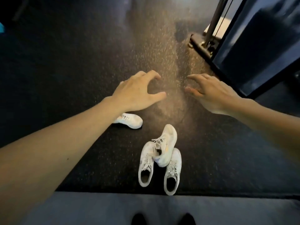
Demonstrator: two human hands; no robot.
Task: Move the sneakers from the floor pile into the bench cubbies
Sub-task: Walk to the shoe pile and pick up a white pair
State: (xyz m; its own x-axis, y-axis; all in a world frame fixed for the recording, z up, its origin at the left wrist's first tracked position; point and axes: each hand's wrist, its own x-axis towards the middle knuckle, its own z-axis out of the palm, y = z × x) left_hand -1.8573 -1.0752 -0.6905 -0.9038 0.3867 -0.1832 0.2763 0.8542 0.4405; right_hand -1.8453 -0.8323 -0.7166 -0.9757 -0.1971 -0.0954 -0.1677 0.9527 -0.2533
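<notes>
Both hands hang in the middle of the frame above the dark speckled floor (81,70), the left hand (136,91) and right hand (211,93) spread wide with fingers loosely curved and holding nothing, probably readied to scoop up shoes. Three white sneakers sit heaped at lower centre, one (166,145) lying tilted across the toes of a left one (146,164) and a right one (172,172), while a fourth sneaker (129,120) lies apart, partly hidden under the left wrist. No cubbies are visible; the grey band (97,208) along the bottom edge may be the bench top.
</notes>
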